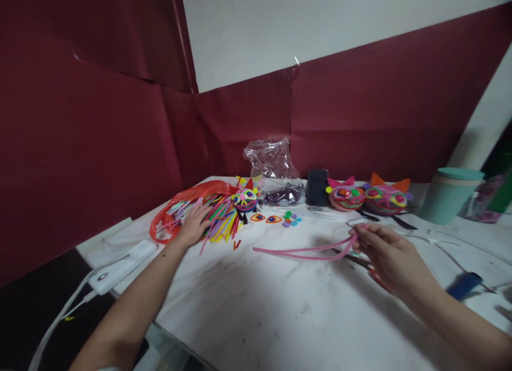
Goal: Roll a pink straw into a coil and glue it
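My right hand [386,251] is closed in a pinch on pink pipe cleaners [308,252], which stretch left above the white table. Under that hand lie scissors [378,277] with orange-red handles, partly hidden. At the left, my left hand [195,223] rests with its fingers stretched out on a bundle of many-coloured pipe cleaners [226,222] in a red plastic bag [158,227]. A small striped animal head [245,199] sits beside the bundle. Two paper eyes [273,219] and several coloured discs [291,218] lie between my hands.
Two decorated animal heads [346,194] stand at the back right near a dark phone [318,187] and a mint-green bin [450,198]. A clear plastic bag [272,158] leans at the back. A white power strip [122,267] lies on the left edge; a blue-handled tool [465,285] is at right.
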`<state>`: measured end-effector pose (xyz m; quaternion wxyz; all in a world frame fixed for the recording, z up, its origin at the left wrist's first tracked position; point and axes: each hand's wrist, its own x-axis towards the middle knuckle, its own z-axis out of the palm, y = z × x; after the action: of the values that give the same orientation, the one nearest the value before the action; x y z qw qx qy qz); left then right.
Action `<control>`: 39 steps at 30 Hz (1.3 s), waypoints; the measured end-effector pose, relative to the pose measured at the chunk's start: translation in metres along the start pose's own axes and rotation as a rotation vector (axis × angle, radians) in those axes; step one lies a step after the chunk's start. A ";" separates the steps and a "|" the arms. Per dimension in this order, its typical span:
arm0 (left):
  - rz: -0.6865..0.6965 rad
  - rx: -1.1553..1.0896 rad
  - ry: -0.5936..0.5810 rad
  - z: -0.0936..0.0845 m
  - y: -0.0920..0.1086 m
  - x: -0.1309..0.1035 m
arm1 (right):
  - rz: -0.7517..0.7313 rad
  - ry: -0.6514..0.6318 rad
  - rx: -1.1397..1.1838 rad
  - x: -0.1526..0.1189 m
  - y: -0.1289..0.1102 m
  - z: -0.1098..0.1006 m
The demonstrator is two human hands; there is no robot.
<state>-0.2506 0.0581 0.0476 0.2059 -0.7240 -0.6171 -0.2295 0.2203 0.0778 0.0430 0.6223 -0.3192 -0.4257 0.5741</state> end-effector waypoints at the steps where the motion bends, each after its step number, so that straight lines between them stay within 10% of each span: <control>1: -0.045 -0.016 0.055 -0.006 0.001 -0.002 | -0.012 -0.013 0.015 0.001 -0.002 0.001; 7: -0.091 -0.231 0.173 -0.034 0.084 0.009 | -0.045 -0.151 0.081 -0.012 -0.015 0.023; 12: 0.120 -0.706 -0.279 -0.036 0.218 0.026 | -0.083 -0.278 0.054 -0.029 -0.015 0.037; 15: 0.089 -0.769 -0.341 -0.017 0.258 0.030 | -0.063 -0.225 0.039 -0.029 -0.007 0.036; 20: 0.037 -0.671 -0.192 0.012 0.242 0.040 | -0.010 -0.003 0.012 -0.014 0.011 0.027; 26: 0.019 -0.662 -0.091 0.008 0.238 0.044 | 0.018 -0.019 0.019 -0.014 0.015 0.030; 32: -0.288 -1.314 -0.318 -0.001 0.292 0.016 | -0.037 -0.151 -0.064 -0.036 0.008 0.045; 39: -0.423 -1.528 -0.367 0.002 0.288 0.003 | 0.020 -0.221 -0.045 -0.046 0.019 0.049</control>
<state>0.0345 0.0178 0.0438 -0.4971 -0.5588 -0.4377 -0.4990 0.1689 0.0310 0.0398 0.5584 -0.2722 -0.5012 0.6023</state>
